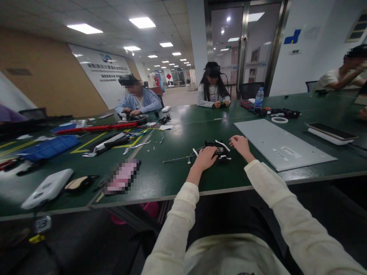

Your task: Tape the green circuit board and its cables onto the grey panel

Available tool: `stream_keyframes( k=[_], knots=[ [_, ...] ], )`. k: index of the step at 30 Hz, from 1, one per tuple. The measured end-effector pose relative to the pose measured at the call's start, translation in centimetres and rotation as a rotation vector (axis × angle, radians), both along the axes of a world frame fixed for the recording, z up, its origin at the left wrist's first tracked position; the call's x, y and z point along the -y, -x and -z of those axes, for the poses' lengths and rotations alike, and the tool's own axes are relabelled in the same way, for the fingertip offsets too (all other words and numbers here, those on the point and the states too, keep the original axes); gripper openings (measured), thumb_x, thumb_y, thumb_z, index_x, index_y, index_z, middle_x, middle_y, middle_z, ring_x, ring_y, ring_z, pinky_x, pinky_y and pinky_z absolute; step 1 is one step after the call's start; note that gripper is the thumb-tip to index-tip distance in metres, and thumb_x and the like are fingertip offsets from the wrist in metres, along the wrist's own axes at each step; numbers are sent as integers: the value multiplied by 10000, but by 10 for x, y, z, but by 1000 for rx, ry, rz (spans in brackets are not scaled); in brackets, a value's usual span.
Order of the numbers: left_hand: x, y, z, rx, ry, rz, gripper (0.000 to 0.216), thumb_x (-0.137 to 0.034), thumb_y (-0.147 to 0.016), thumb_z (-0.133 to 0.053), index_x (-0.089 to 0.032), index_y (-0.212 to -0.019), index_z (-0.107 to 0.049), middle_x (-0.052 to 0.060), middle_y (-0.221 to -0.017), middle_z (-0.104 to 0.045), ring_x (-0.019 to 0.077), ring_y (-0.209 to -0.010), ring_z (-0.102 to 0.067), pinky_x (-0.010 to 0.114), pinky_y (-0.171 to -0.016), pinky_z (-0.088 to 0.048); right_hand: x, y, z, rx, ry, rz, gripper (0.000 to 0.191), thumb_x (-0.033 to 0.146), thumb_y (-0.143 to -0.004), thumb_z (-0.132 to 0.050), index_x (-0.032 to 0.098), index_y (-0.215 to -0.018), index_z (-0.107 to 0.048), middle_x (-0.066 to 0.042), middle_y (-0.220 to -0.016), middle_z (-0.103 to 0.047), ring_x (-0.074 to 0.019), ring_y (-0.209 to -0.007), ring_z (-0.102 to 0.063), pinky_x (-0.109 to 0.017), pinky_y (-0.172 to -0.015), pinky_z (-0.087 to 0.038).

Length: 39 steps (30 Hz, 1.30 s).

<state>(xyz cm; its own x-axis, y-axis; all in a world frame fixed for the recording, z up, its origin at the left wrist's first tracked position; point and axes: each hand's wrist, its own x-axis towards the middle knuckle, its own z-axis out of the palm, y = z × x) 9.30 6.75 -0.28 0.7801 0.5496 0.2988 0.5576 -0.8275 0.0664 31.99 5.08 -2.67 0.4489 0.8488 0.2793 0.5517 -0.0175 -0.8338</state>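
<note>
A small black electronic device (220, 150) lies on the green table in front of me, with white strips around it and a grey cable (177, 159) running out to the left. My left hand (205, 158) is over the device's left part, its fingers together and holding it against the table. To the right, my right hand (240, 146) is raised slightly, fingers curled in a pinch. A white strip (223, 145) reaches from the device toward those fingertips; whether they hold anything is too small to tell.
Right of my hands lies a grey panel (281, 143), with a tape roll (279, 120) behind it and a phone on a white box (329, 133) beyond. A pink phone (122, 177), a white power bank (47, 189) and a blue tray (50, 148) are leftward. People sit across the table.
</note>
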Motion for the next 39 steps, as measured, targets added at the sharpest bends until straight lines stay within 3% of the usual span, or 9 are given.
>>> stream_keyframes(
  k=[4, 8, 13, 20, 24, 28, 33, 39],
  knots=[
    [-1, 0, 1, 9, -11, 12, 383, -299, -919, -435, -211, -1291, -462, 72, -1345, -513, 220, -1265, -426, 412, -1031, -358, 0, -6, 2, 110, -15, 92, 246, 284, -838, -481, 180, -905, -694, -64, -917, -712, -173, -859, -656, -283, -810, -476],
    [0, 0, 2, 8, -19, 11, 364, -307, -929, -424, -212, -1278, -464, 72, -1334, -519, 212, -1250, -438, 412, -1025, -361, -1, 2, 3, 135, -26, -23, 253, 331, -845, -510, 185, -945, -691, -64, -999, -695, -178, -927, -629, -281, -851, -448],
    [2, -1, 1, 9, -43, -5, 339, -299, -929, -433, -214, -1255, -472, 71, -1320, -526, 212, -1235, -451, 412, -1015, -360, -2, 12, 5, 117, -26, -140, 273, 364, -858, -500, 193, -964, -685, -66, -980, -689, -187, -894, -623, -303, -838, -445],
    [7, -5, -3, 19, -113, -43, 325, -255, -916, -459, -229, -1240, -468, 60, -1333, -512, 216, -1246, -432, 413, -1026, -327, -1, 10, 2, 41, -91, -75, 298, 375, -863, -457, 192, -967, -668, -55, -935, -690, -171, -845, -620, -290, -818, -445],
    [10, -5, -6, 26, -148, -50, 327, -237, -913, -457, -240, -1240, -465, 51, -1353, -497, 216, -1254, -416, 400, -1024, -325, 1, 8, -4, -24, -142, -46, 324, 396, -861, -433, 178, -854, -673, -56, -839, -692, -165, -767, -629, -273, -743, -464],
    [9, -5, -8, 38, -165, -88, 339, -234, -912, -455, -236, -1251, -461, 49, -1364, -490, 220, -1253, -407, 398, -1015, -330, 2, 7, -5, -95, -18, -152, 381, 447, -845, -468, 158, -694, -665, -55, -678, -667, -146, -603, -609, -251, -608, -456],
    [8, -4, -8, 76, -164, -105, 349, -236, -915, -444, -235, -1263, -454, 48, -1349, -506, 218, -1239, -413, 402, -1013, -331, 6, 11, -5, -152, 135, -395, 489, 580, -820, -493, 141, -724, -684, -64, -701, -678, -140, -597, -599, -232, -530, -420],
    [10, -3, -11, 80, -146, -122, 362, -230, -915, -434, -239, -1277, -448, 54, -1358, -499, 222, -1260, -398, 412, -1020, -327, 18, 14, -14, -73, 159, -517, 529, 646, -755, -538, 142, -624, -634, -19, -559, -599, -109, -529, -523, -227, -519, -364]
  ],
)
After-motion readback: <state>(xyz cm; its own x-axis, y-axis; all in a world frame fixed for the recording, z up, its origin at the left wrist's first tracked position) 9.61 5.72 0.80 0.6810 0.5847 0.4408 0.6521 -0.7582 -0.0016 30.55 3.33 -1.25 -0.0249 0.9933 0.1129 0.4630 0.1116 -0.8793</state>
